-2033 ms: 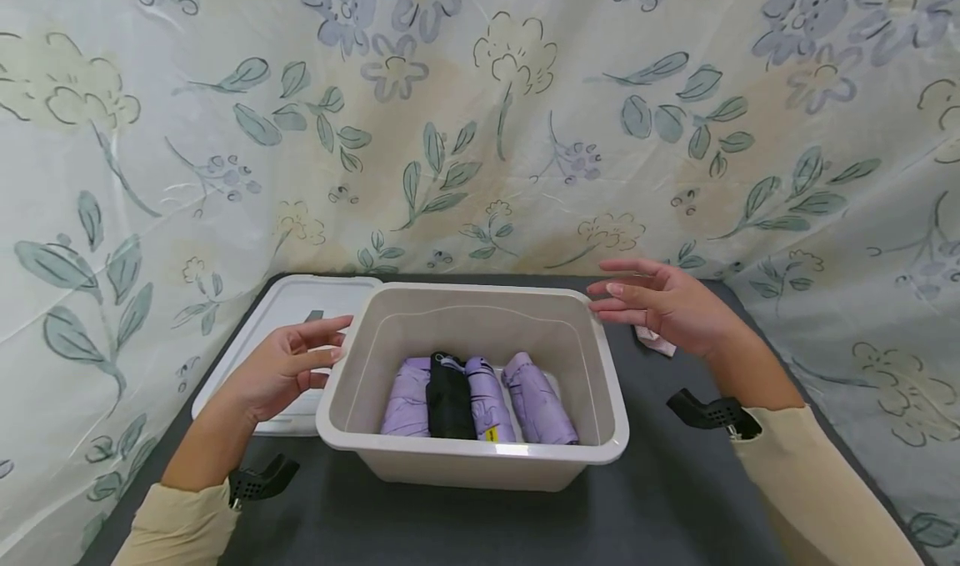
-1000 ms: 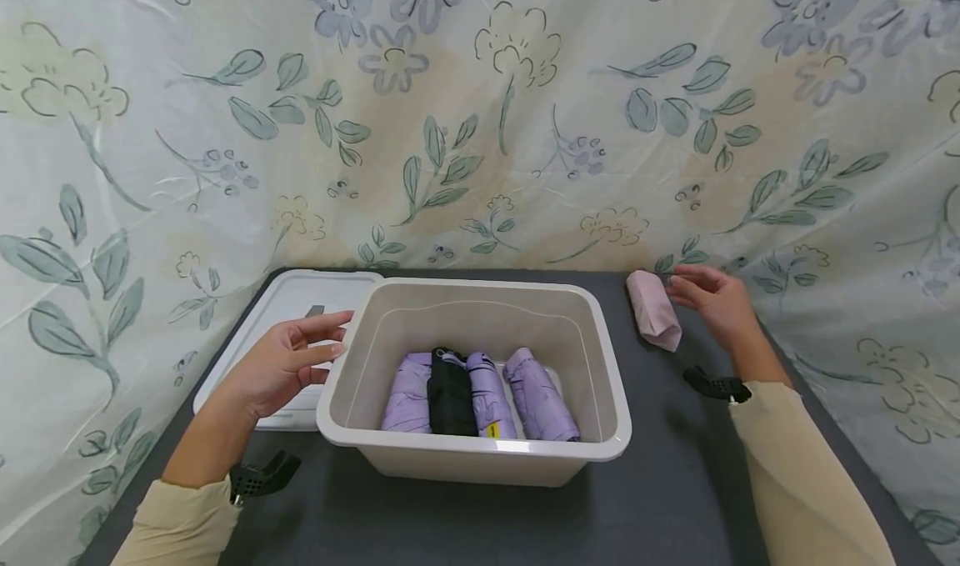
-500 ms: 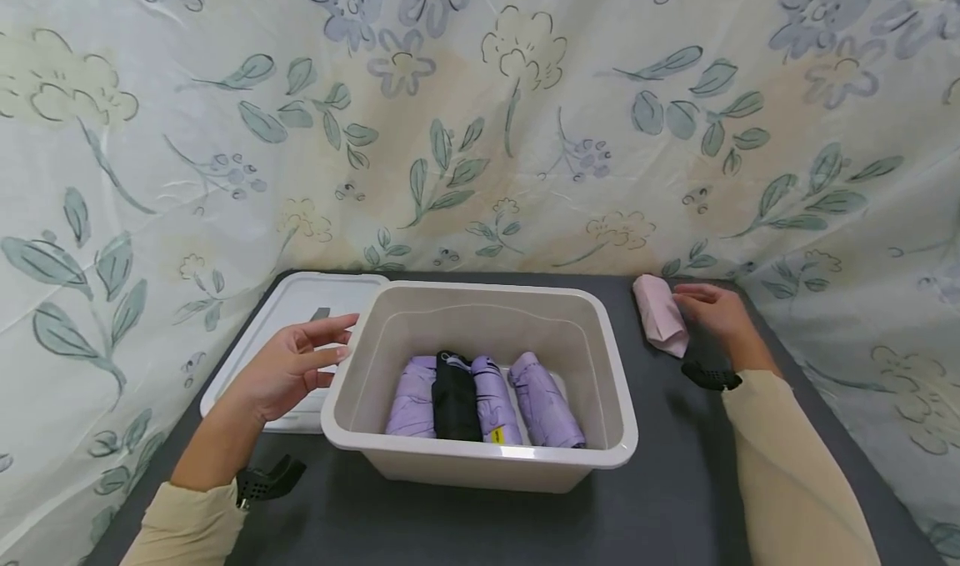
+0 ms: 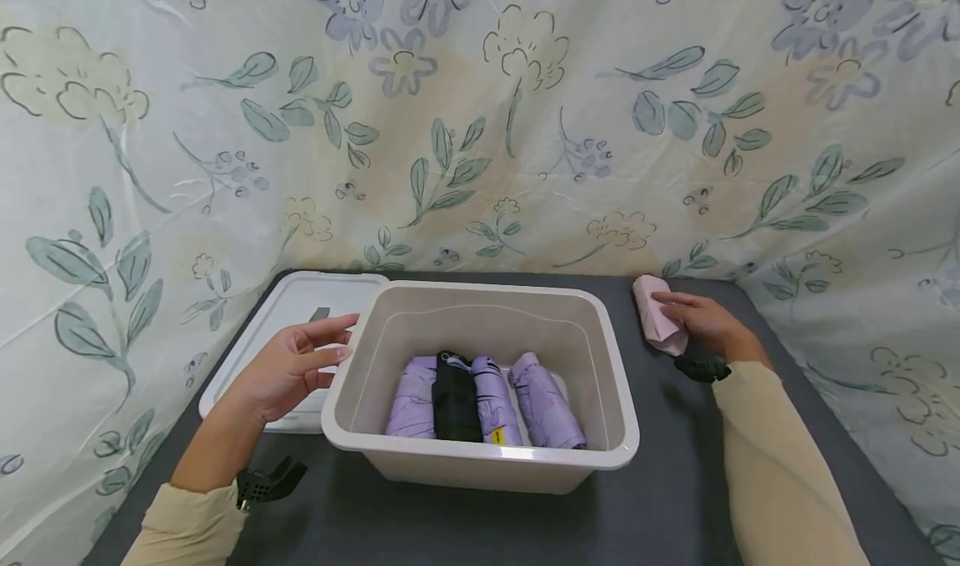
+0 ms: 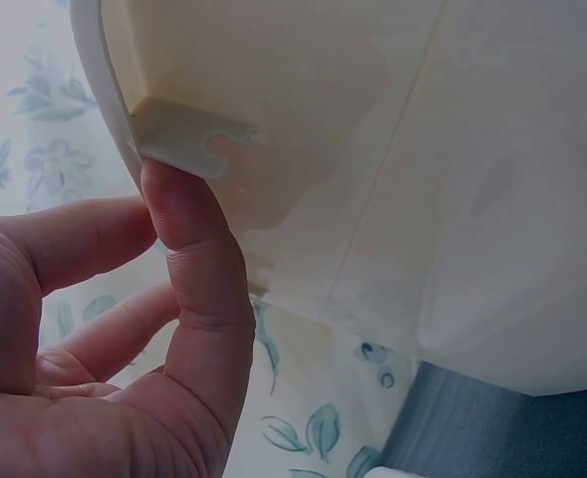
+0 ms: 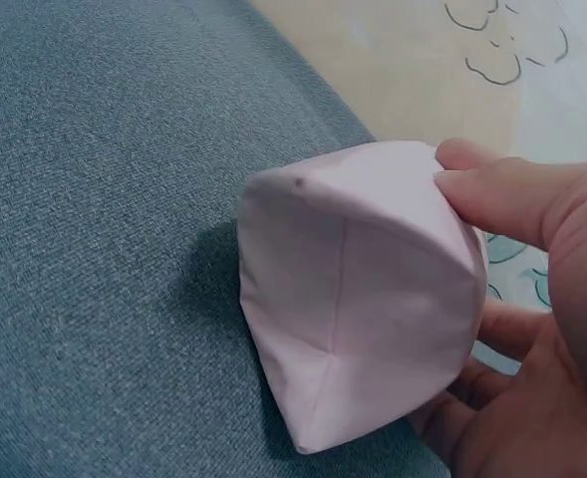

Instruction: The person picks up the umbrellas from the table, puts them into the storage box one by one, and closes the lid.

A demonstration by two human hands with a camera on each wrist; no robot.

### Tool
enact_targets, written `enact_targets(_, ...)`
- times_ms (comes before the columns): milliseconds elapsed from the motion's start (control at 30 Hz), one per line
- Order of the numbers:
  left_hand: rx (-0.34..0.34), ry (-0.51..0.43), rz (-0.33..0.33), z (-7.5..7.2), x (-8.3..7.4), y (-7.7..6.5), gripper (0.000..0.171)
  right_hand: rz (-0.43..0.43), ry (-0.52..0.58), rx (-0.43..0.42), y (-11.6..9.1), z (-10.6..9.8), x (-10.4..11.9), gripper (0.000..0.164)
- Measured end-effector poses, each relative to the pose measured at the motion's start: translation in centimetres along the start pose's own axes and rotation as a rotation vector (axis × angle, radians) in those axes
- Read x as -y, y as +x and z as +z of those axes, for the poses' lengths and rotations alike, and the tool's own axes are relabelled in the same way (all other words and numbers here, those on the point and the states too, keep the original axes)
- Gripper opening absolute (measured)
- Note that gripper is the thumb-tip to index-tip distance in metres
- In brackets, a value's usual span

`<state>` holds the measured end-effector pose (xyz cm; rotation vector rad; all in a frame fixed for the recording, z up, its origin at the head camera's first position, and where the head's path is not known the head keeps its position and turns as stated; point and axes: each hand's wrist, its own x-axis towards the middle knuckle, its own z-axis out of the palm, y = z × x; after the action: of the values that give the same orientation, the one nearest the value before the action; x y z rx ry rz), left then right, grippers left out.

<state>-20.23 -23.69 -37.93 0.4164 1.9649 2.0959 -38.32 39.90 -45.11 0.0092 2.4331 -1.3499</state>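
The pink bundle (image 4: 654, 312) is seen on the dark table (image 4: 465, 533), near the right back corner of the beige bin (image 4: 480, 473); it is pinched there by the right hand (image 4: 708, 323), with the thumb laid on top and the other fingers partly hidden behind it; to the left of the bin, the rim is touched by the fingertips of the left hand (image 4: 281, 370), whose fingers are loosely bent and half spread; how firmly they press cannot be told, the left wrist view being dim; inside the bin, three purple bundles (image 4: 546, 403) and a black bundle (image 4: 456, 403) are held side by side, their near ends cut off by the front wall; beyond the left side of the bin, the white lid (image 4: 262, 320) is partly covered by the bin and the left hand, and the grey patch (image 4: 320, 313) on it cannot be made out.
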Motion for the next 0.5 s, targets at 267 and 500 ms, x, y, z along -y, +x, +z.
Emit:
enact_targets(267,-0.006,0.004,-0.01,0.3,-0.4,0.3,0.044,0.071,0.004,-0.006,0.6,0.2,0.5,0.068)
enact_targets(500,-0.006,-0.018,-0.012,0.1,-0.6,0.3,0.043,0.073,-0.006,-0.072,0.4,0.9,1.1,0.068)
